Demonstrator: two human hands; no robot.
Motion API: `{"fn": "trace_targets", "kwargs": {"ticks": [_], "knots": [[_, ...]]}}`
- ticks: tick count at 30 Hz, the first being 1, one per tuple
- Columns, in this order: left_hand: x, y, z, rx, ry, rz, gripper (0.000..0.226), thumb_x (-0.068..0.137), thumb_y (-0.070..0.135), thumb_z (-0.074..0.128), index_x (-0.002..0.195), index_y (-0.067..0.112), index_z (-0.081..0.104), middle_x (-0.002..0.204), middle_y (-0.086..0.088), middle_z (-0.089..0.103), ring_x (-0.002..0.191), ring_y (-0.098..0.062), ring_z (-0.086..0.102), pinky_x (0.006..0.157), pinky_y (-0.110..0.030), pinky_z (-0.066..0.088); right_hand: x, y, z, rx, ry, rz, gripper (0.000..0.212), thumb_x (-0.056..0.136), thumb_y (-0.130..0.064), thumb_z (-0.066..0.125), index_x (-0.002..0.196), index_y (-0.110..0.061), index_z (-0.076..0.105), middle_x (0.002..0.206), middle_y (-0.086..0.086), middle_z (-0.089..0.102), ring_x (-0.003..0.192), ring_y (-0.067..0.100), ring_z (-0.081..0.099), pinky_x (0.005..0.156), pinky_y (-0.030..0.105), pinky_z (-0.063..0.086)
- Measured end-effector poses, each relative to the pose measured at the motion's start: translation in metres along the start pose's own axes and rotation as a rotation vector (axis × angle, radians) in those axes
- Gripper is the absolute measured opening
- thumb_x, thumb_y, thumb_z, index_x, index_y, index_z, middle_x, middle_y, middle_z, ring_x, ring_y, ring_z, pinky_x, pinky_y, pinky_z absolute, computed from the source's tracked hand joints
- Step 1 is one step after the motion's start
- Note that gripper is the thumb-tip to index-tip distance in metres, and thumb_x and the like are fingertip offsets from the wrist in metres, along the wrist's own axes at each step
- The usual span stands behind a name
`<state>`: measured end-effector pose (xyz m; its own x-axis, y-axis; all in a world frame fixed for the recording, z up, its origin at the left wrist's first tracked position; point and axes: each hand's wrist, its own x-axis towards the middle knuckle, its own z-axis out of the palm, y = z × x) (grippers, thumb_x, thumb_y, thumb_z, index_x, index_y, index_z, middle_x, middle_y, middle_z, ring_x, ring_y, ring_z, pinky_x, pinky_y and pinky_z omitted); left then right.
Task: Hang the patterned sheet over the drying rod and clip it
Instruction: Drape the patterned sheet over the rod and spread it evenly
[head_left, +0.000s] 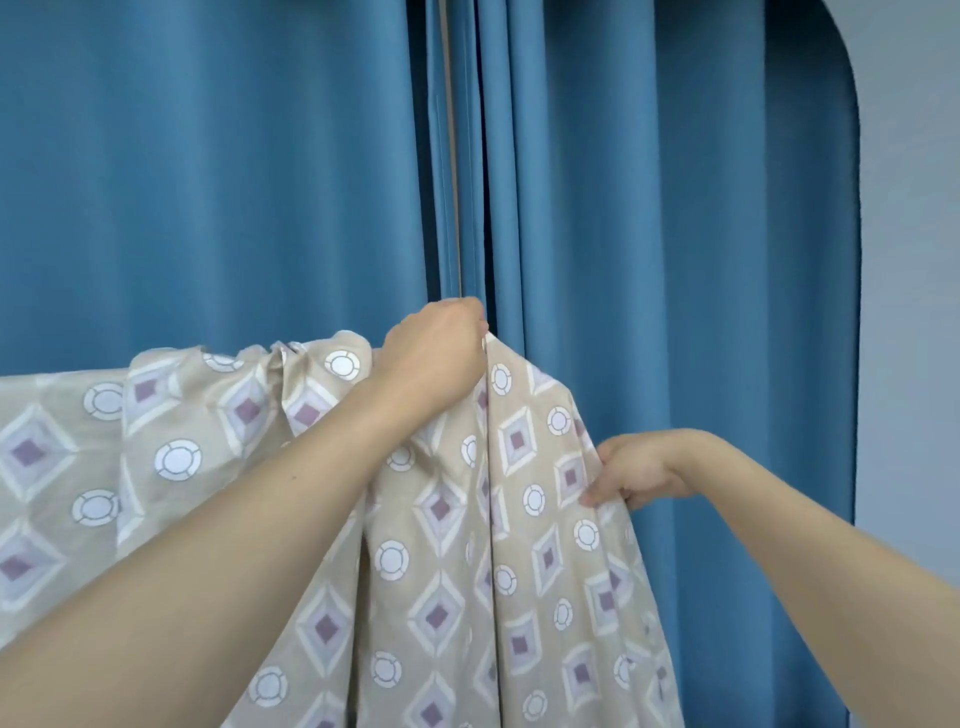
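The patterned sheet (447, 587) is beige with purple diamonds and white rings. It hangs in folds across the lower half of the view, bunched along its top edge. My left hand (436, 353) is closed on the sheet's top edge at its highest point. My right hand (634, 473) pinches the sheet's right edge lower down, thumb in front of the cloth. The drying rod is hidden under the cloth, and no clip shows.
Blue curtains (208, 182) hang right behind the sheet and fill the background, with a narrow gap between panels (452, 156). A pale grey wall (909, 260) shows at the right edge.
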<state>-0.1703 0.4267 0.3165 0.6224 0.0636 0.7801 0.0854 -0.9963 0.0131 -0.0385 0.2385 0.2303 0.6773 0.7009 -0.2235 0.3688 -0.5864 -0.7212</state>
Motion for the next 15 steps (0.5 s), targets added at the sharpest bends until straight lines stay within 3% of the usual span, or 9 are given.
{"fn": "trace_targets", "kwargs": {"ticks": [2,4,5,9,15], "knots": [[0.003,0.000,-0.002,-0.041,0.021,-0.051,0.012,0.094,0.009,0.039,0.086,0.011,0.048,0.082,-0.001,0.051,0.076,-0.030,0.049,0.057,-0.033,0.030,-0.003,-0.007,-0.001,-0.193,0.132,0.061,0.014,0.095,-0.012,0.055,0.103,-0.009,0.065,0.094,0.000,0.072,0.079,0.014,0.070,0.074,0.023,0.056],[0.004,-0.002,-0.007,-0.061,0.035,-0.111,0.010,0.092,0.007,0.039,0.085,0.011,0.045,0.078,-0.001,0.046,0.076,-0.031,0.046,0.060,-0.034,0.029,-0.010,-0.020,-0.007,-0.409,0.366,0.088,0.015,0.094,-0.018,0.050,0.082,-0.011,0.056,0.075,0.001,0.060,0.059,0.016,0.054,0.056,0.023,0.044],[0.004,-0.003,-0.010,-0.055,0.052,-0.137,0.008,0.092,0.007,0.039,0.087,0.010,0.045,0.079,-0.001,0.046,0.077,-0.032,0.045,0.062,-0.034,0.029,-0.011,-0.024,-0.012,-0.436,0.481,0.067,0.019,0.094,-0.018,0.048,0.077,-0.012,0.052,0.073,0.002,0.055,0.060,0.017,0.048,0.054,0.025,0.039],[0.004,-0.024,-0.034,-0.055,0.152,-0.165,0.008,0.088,0.001,0.037,0.087,0.008,0.042,0.083,-0.005,0.044,0.076,-0.033,0.043,0.064,-0.035,0.028,-0.011,-0.051,-0.030,-0.120,0.800,-0.101,0.027,0.093,-0.015,0.051,0.066,-0.013,0.050,0.065,0.000,0.049,0.061,0.018,0.042,0.055,0.028,0.033],[0.006,-0.081,-0.080,-0.162,0.204,-0.200,0.007,0.090,0.001,0.034,0.090,0.006,0.040,0.078,-0.006,0.042,0.079,-0.033,0.042,0.062,-0.036,0.029,0.000,-0.125,-0.026,0.041,1.057,-0.245,0.028,0.088,-0.024,0.059,0.064,-0.014,0.049,0.060,-0.001,0.043,0.059,0.019,0.039,0.053,0.028,0.031]]}}
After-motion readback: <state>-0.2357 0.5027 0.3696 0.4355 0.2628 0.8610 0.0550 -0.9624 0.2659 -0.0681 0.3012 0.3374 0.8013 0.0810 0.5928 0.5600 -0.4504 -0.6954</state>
